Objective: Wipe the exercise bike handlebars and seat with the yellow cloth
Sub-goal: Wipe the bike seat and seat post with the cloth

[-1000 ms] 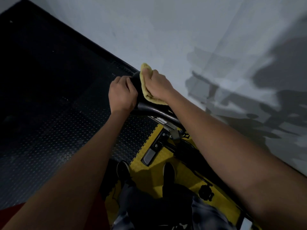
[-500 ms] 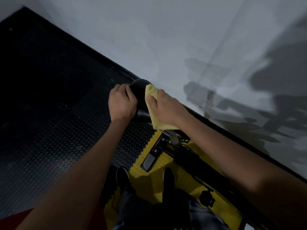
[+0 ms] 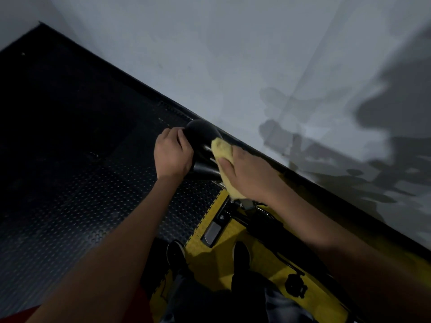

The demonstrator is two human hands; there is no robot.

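While left hand (image 3: 173, 157) grips black seat (image 3: 201, 135), fingers curled, right hand (image 3: 250, 174) presses yellow cloth (image 3: 224, 163) to seat, thumb clamping cloth.

A pale grey wall (image 3: 233, 54), crossed by soft dark shadows, meets a black studded rubber floor (image 3: 70, 194) along a dark baseboard, with yellow mat tiles (image 3: 261, 252) beside it.

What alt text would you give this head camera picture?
A person's right hand presses a yellow cloth against a black exercise bike handlebar while the left hand grips it, above dark studded flooring.
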